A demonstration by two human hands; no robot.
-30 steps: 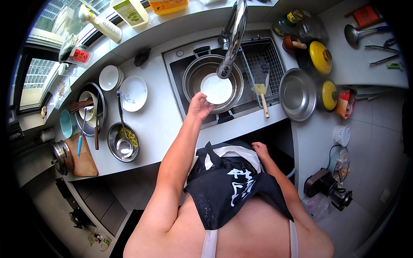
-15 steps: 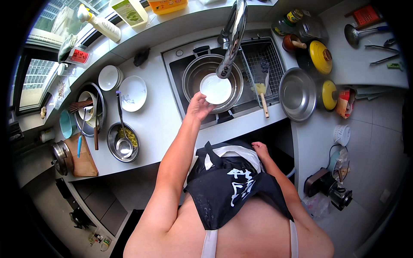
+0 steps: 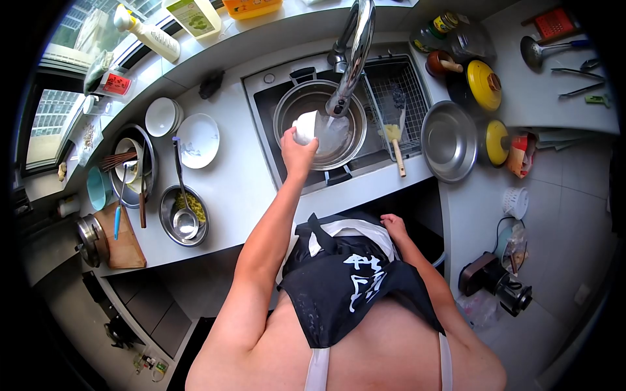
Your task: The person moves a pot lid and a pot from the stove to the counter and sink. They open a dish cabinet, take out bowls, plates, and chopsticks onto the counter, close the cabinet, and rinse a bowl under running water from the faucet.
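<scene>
My left hand grips a small white bowl by its side, tilted over a steel pot in the sink. Water runs from the chrome faucet into the pot and looks whitish and stirred up there. Down by the edge of the black and white apron, my right hand hangs with its fingers loosely apart, holding nothing that I can see.
A wire rack and a wooden-handled brush lie in the sink's right side. A steel basin stands to its right. On the left counter are white plates and a steel bowl with a ladle.
My left hand has shifted slightly left and tipped the white bowl onto its side, away from under the faucet. Water now falls into the pot. The right hand stays put.
</scene>
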